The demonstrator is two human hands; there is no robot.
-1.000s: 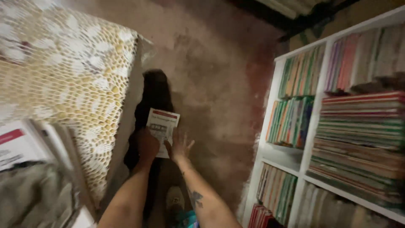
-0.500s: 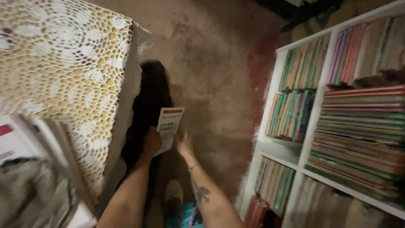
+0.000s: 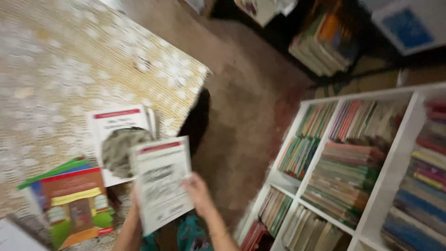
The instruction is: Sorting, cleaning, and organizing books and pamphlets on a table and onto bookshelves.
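I hold a thin white booklet with a red band along its top edge, lifted in front of me. My right hand grips its right edge. Most of my left hand is hidden behind the booklet's left side and seems to hold it there. The booklet hangs over the near corner of a table covered with a cream lace cloth. On that table, just behind the booklet, lies a similar white book with a grey picture.
A colourful picture book showing a house lies at the table's front left on other books. A white shelf unit packed with stacked books stands at right. Brown floor runs between them. More book piles sit at the back.
My view has swung up and left, bringing the tabletop and its books into sight. The booklet has risen from low near the floor to table height, closer to me.
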